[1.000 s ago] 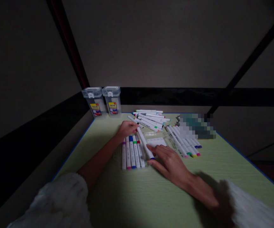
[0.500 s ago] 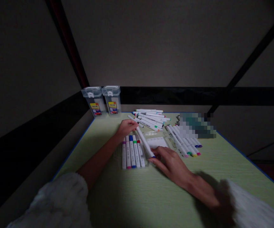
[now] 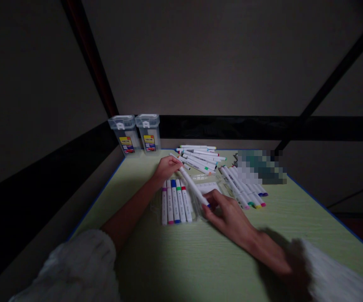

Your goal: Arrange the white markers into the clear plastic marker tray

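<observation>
A white marker with a blue lower end slants between my two hands above an open clear plastic case. My left hand is closed round its far part, fingers pinched together. At the near end my right hand grips the marker between thumb and fingers. Just to the left below it, several white markers with purple, pink, blue, green and red ends lie side by side in the case. A white card shows in the case's right half, partly hidden by my right hand.
A loose pile of white markers lies at the table's back. To the right are more markers, beside a pixelated dark green item. Two clear lidded boxes with labels stand at the back left, near the wall.
My right hand and the marker's near end have shifted slightly to the right, so the marker slants more. My left hand has barely moved. The markers on the table stay put.
</observation>
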